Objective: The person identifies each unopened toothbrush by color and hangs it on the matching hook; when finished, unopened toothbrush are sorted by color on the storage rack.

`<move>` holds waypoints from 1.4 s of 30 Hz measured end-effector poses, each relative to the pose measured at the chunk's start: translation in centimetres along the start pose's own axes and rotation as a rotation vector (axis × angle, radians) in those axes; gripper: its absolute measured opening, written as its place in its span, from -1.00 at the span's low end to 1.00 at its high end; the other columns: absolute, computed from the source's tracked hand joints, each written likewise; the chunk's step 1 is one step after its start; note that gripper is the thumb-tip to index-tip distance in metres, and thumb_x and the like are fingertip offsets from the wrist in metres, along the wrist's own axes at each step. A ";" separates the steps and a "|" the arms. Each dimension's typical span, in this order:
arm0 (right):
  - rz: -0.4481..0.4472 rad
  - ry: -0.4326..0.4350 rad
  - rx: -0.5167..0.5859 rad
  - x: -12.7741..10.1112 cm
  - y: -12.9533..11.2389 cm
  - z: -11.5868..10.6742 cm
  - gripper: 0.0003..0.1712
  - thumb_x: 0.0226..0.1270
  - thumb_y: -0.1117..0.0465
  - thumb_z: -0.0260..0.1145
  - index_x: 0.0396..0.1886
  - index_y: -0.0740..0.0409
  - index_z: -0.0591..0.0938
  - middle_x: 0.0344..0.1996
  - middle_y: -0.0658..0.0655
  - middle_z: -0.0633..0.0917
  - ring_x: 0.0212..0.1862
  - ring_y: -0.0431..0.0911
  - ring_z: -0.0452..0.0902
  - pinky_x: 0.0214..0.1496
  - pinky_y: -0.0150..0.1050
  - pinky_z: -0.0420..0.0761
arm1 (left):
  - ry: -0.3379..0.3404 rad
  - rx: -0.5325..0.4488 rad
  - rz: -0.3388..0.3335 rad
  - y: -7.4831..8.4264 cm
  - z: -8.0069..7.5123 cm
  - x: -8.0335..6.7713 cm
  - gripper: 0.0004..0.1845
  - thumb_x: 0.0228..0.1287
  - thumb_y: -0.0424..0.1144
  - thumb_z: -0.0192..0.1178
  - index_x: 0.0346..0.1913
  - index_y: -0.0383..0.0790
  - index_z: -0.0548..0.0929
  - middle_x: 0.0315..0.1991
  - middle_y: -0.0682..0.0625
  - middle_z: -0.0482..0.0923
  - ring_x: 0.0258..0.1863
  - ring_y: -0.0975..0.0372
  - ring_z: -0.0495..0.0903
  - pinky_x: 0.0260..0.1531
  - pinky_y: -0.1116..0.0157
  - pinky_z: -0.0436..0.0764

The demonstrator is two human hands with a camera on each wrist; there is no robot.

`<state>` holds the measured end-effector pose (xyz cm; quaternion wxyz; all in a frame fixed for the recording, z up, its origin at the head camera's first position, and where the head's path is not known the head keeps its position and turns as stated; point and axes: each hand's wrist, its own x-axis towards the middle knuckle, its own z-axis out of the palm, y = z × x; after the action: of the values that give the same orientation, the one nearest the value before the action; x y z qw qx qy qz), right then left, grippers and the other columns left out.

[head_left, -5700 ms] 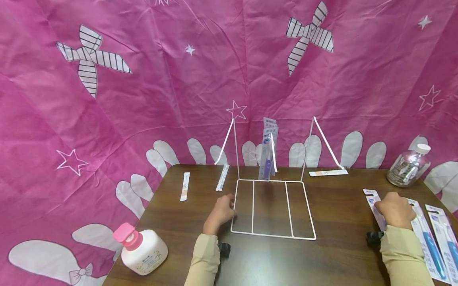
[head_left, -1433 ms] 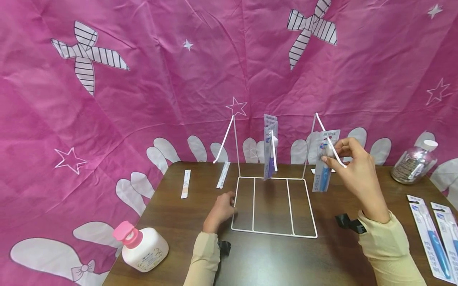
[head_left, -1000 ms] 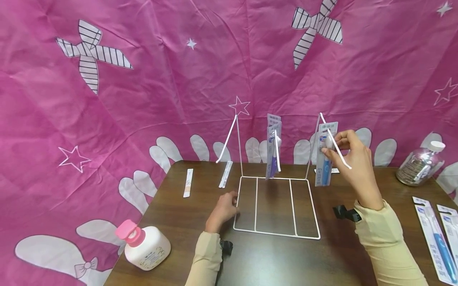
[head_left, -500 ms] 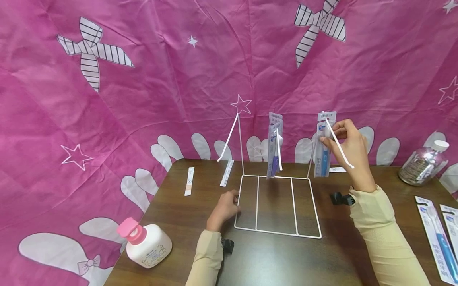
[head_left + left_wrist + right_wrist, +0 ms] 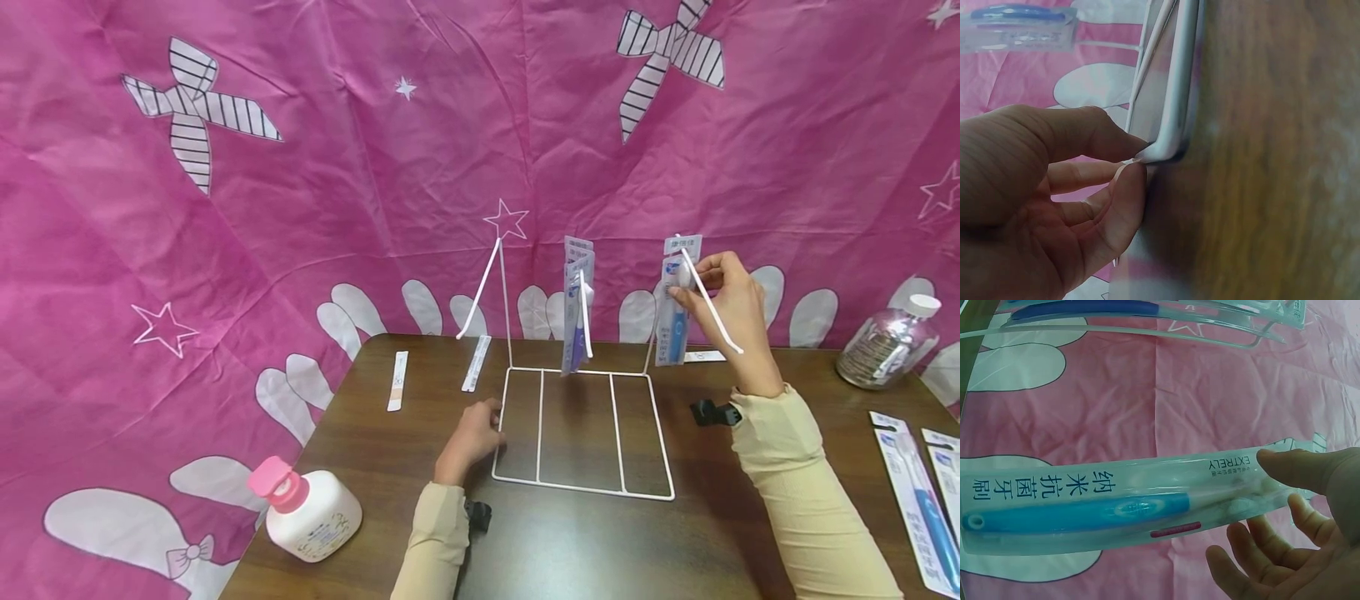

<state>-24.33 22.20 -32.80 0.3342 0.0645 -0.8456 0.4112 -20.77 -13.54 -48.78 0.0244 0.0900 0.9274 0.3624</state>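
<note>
A white wire display rack (image 5: 583, 489) with three hooks stands on the table. My left hand (image 5: 470, 435) pinches its left base bar; in the left wrist view thumb and index finger meet at the bar's rounded end. My right hand (image 5: 733, 307) pinches a packaged toothbrush (image 5: 670, 337) by its upper right side, at the rack's right hook (image 5: 712, 307). That package hangs upright, its blue handle down; the right wrist view shows the blue handle (image 5: 1085, 514) through clear plastic. Several packaged purple toothbrushes (image 5: 569, 321) hang on the middle hook.
Two more packaged toothbrushes lie at the right, one with a blue handle (image 5: 933, 521). A clear jar (image 5: 885, 354) with a white cap stands behind them. A pink-topped pump bottle (image 5: 315, 517) is front left. Thin white strips (image 5: 397, 381) lie near the back edge.
My right hand picked up the packaged toothbrush from the right of the table, brought it to the right hook, then moved it back and up along it. My left hand stays at the rack.
</note>
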 end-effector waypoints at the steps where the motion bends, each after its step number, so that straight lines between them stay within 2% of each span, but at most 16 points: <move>1: 0.003 0.001 -0.002 0.0 0.1 -0.1 -0.51 0.10 0.31 0.56 -0.07 0.38 0.50 -0.25 0.39 0.71 -0.35 -0.60 0.32 -0.18 -0.32 0.34 | 0.002 0.000 0.006 0.1 0.0 0.0 -0.42 -0.12 -0.58 0.37 0.10 -0.55 0.57 -0.42 -0.06 0.50 -0.47 0.19 0.44 -0.45 0.28 0.50; 8: 0.025 -0.020 -0.005 -0.6 0.7 -0.2 -0.49 0.08 0.30 0.57 -0.07 0.38 0.50 -0.23 0.39 0.71 -0.32 -0.43 0.39 -0.19 -0.29 0.36 | -0.006 0.006 0.003 0.2 0.0 -0.1 -0.42 -0.10 -0.57 0.38 0.11 -0.55 0.56 -0.40 -0.09 0.51 -0.46 0.17 0.45 -0.44 0.27 0.51; 15: 0.100 -0.100 -0.026 -2.3 3.3 -1.6 -0.47 0.16 0.24 0.54 0.00 0.38 0.49 -0.18 0.42 0.69 -0.32 -0.55 0.36 -0.20 -0.40 0.38 | -0.005 -0.005 -0.015 0.1 -0.5 -0.2 -0.41 -0.08 -0.58 0.37 0.14 -0.56 0.55 -0.41 -0.08 0.48 -0.48 0.17 0.45 -0.49 0.29 0.48; 21: 0.144 -0.128 -0.107 -4.1 6.8 -3.1 -0.55 0.18 0.25 0.47 -0.02 0.37 0.52 -0.18 0.45 0.69 -0.37 -0.62 0.32 -0.18 -0.26 0.36 | 0.002 0.013 -0.009 -0.4 -0.7 -0.1 -0.42 -0.10 -0.57 0.37 0.12 -0.55 0.56 -0.41 -0.06 0.48 -0.47 0.17 0.44 -0.47 0.28 0.48; 24: 0.162 -0.146 -0.151 -5.1 8.7 -3.9 -0.56 0.22 0.22 0.44 -0.02 0.37 0.52 -0.18 0.47 0.69 -0.33 -0.41 0.46 -0.16 -0.15 0.37 | 0.000 0.009 -0.020 -0.5 -0.8 -0.1 -0.42 -0.08 -0.57 0.38 0.13 -0.55 0.56 -0.40 -0.06 0.48 -0.47 0.17 0.44 -0.47 0.28 0.48; 27: 0.171 -0.171 -0.186 -6.0 10.6 -4.9 -0.53 0.26 0.18 0.42 0.00 0.41 0.50 -0.16 0.52 0.66 -0.23 0.05 0.58 -0.11 0.04 0.38 | 0.002 0.009 -0.020 -0.6 -1.0 -0.2 -0.42 -0.08 -0.57 0.38 0.13 -0.55 0.56 -0.39 -0.07 0.48 -0.47 0.16 0.45 -0.48 0.27 0.48; 29: 0.174 -0.188 -0.219 -6.5 11.9 -5.7 -0.53 0.29 0.19 0.40 0.00 0.45 0.49 -0.15 0.56 0.64 -0.15 0.31 0.56 -0.09 0.16 0.38 | 0.001 0.009 -0.021 -0.6 -1.0 -0.1 -0.42 -0.08 -0.56 0.37 0.13 -0.55 0.56 -0.39 -0.08 0.49 -0.46 0.15 0.45 -0.47 0.26 0.49; 30: 0.178 -0.196 -0.238 -6.8 12.4 -6.2 -0.53 0.29 0.19 0.39 0.00 0.47 0.48 -0.14 0.58 0.62 -0.12 0.38 0.55 -0.07 0.20 0.37 | 0.000 0.009 -0.023 -0.5 -1.0 -0.1 -0.42 -0.07 -0.56 0.38 0.13 -0.55 0.56 -0.38 -0.08 0.49 -0.45 0.15 0.46 -0.46 0.26 0.50; 37: 0.274 -0.332 -0.395 -8.3 16.0 -10.5 -0.43 0.34 0.15 0.32 0.04 0.61 0.43 -0.11 0.68 0.51 -0.05 0.58 0.38 -0.07 0.36 0.34 | -0.010 0.000 -0.037 -0.4 -1.0 0.0 -0.43 -0.01 -0.54 0.40 0.16 -0.54 0.55 -0.35 -0.10 0.52 -0.43 0.12 0.49 -0.44 0.24 0.52; 42: 0.354 -0.419 -0.476 -9.2 17.6 -13.0 -0.35 0.34 0.14 0.27 0.00 0.74 0.36 -0.10 0.76 0.39 -0.02 0.65 0.23 -0.03 0.43 0.29 | -0.017 -0.003 -0.038 -0.2 -0.9 0.1 -0.43 0.00 -0.54 0.40 0.16 -0.53 0.55 -0.35 -0.11 0.52 -0.42 0.11 0.49 -0.42 0.23 0.53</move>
<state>-17.33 41.75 -44.28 0.0829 -0.0796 -0.9658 0.2323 -20.96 -14.29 -48.26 0.0393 0.0754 0.9280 0.3626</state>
